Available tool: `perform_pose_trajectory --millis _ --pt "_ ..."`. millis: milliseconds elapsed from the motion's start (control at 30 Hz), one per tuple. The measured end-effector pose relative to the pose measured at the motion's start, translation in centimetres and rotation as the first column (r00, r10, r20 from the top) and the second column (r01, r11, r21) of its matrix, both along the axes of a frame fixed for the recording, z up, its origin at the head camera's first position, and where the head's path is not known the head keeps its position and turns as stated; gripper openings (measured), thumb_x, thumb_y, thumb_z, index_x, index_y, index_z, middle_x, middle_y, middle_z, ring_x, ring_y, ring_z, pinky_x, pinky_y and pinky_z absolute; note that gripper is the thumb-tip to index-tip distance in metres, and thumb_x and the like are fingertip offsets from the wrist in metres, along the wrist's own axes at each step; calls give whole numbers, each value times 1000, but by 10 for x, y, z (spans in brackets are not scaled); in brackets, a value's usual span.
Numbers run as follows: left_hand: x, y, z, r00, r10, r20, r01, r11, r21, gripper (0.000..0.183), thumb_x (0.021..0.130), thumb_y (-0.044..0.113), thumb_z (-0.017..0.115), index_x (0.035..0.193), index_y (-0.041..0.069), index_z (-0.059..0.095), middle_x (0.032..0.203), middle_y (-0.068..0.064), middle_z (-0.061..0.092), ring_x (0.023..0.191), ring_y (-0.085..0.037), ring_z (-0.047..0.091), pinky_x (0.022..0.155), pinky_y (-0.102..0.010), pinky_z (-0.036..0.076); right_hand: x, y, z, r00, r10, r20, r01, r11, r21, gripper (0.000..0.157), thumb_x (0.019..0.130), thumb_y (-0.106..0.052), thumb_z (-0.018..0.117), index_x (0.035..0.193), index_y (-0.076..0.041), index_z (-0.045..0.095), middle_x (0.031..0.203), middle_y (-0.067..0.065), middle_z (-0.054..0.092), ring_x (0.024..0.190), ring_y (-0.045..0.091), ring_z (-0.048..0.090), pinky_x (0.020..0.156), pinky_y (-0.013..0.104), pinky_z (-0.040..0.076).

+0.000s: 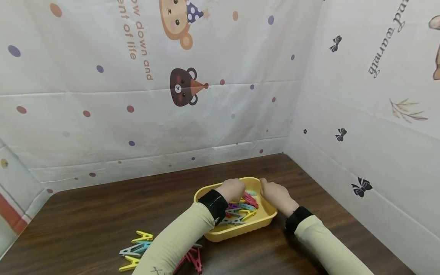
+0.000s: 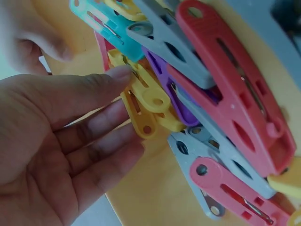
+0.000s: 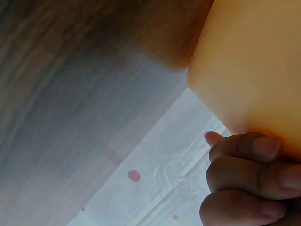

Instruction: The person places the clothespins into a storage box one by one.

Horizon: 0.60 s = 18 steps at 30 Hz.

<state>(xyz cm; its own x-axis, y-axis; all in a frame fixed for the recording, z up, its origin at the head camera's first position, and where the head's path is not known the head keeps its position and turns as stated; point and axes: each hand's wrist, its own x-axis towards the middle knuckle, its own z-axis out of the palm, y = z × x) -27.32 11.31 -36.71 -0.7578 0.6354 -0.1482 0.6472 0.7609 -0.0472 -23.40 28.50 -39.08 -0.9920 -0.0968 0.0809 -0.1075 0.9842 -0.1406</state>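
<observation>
A yellow plastic basket (image 1: 240, 231) holding several coloured clothespins stands on the wooden table. My left hand (image 1: 233, 190) reaches into it. In the left wrist view, its thumb and fingers pinch a yellow clothespin (image 2: 151, 96) at the edge of the pile. Purple (image 2: 181, 101), red (image 2: 230, 75), grey and teal (image 2: 110, 28) clothespins lie close by. My right hand (image 1: 276, 195) grips the basket's right rim, thumb at the top edge. Its curled fingers (image 3: 244, 176) press the outer wall (image 3: 254, 70) in the right wrist view.
More clothespins lie on the table at front left: yellow (image 1: 143, 236), blue and grey (image 1: 130, 250), with red ones (image 1: 195, 260) partly behind the left sleeve (image 1: 178, 238). A printed white cloth (image 1: 220, 126) hangs along the table's back and right edges.
</observation>
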Motion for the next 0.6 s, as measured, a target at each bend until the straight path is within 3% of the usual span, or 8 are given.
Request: perform_pose_trajectory --millis 167,333,433,600 --pt "0 0 0 1000 15 -6 -15 1000 21 25 91 12 74 70 15 60 72 6 51 64 -10 43 57 -22 38 0 0 1 1000 3 -7 -3 1000 1 40 104 -13 50 137 10 49 67 8 59 55 16 51 49 28 39" --pt "1 0 0 1000 -3 -8 3 1000 20 32 91 7 71 65 15 53 67 5 46 61 -11 40 55 -23 36 -1 0 2 1000 9 -21 -9 1000 7 40 104 -13 50 137 10 50 66 8 58 53 16 50 48 27 37" --pt "2 -3 2 1000 -2 27 1 999 37 30 88 7 73 65 14 54 67 5 47 60 -11 40 54 -23 36 -1 0 1 1000 10 -14 -10 1000 4 39 104 -13 49 136 10 50 66 8 58 54 16 50 49 28 38" --pt "2 -15 13 994 12 105 -24 993 118 7 85 14 79 91 13 76 92 5 71 74 -10 55 65 -23 47 -3 -1 0 1000 -12 19 12 1000 10 39 105 -14 49 137 9 49 70 10 61 57 17 52 50 29 41"
